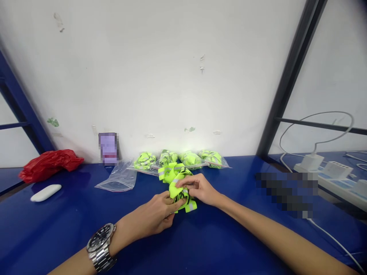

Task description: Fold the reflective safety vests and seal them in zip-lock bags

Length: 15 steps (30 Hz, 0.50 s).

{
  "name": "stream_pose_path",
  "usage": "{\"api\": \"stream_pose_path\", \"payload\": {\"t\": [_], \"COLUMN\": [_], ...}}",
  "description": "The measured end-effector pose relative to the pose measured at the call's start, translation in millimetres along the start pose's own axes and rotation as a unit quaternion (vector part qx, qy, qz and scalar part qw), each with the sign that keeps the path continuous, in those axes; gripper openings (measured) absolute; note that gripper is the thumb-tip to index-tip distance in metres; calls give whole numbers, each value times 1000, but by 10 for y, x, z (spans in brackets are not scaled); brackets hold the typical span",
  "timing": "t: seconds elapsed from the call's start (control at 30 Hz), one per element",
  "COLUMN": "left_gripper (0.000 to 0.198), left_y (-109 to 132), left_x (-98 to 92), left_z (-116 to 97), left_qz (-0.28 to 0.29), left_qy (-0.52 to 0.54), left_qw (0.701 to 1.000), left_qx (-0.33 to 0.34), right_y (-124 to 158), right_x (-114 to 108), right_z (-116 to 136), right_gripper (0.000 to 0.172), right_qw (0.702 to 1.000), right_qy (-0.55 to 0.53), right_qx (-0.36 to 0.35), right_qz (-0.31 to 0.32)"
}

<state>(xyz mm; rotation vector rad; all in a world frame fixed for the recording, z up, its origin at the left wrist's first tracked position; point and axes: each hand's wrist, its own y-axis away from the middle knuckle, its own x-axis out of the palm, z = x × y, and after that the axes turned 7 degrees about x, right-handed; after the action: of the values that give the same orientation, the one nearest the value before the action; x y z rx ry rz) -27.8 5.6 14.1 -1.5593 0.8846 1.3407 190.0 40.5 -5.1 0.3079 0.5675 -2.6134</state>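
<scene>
A bundle of neon-yellow reflective straps (173,177) with silver stripes and dark cords is held just above the blue table, loose ends sticking out at the top left and lower right. My left hand (157,214), with a metal watch on its wrist, grips the bundle from the lower left, fingers closed round its edge. From the right, my right hand (202,189) bends its fingers over the bundle and presses on its folds. Behind it, along the wall, several clear zip bags hold similar strap bundles (145,160). A flat clear zip bag (120,179) lies left of them.
A red plastic bag (51,165) and a white oblong case (46,193) lie on the left of the blue table (223,236). A blurred phone-like screen (109,149) leans on the wall. At right are a blurred dark object (286,193), a white cable and a power strip (338,191) with chargers.
</scene>
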Motion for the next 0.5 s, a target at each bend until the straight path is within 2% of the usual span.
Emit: {"api": "stream_pose_path", "payload": {"t": [0.1,0.23,0.37,0.5], "left_gripper": [41,31,33,38], "left_y": [-14,-14,-5,-4], "left_x": [-22,20,129,208], "left_z": [-19,30,115,174], "left_qz": [18,-2,-42,-88], "left_qy": [-12,-16,-45,-66], "left_qw": [1000,1000,998,993], "left_qx": [-4,-1,26,48], "right_y": [166,340,361,334], "right_x": [-17,-49,-49,-2], "right_z": [4,28,32,20], "right_gripper": [52,70,66,58], "right_qw": [985,929,888,872], "right_qy": [154,335,419,448], "right_qx": [-69,-147,-175,-190], "right_qz": [23,63,72,65]}}
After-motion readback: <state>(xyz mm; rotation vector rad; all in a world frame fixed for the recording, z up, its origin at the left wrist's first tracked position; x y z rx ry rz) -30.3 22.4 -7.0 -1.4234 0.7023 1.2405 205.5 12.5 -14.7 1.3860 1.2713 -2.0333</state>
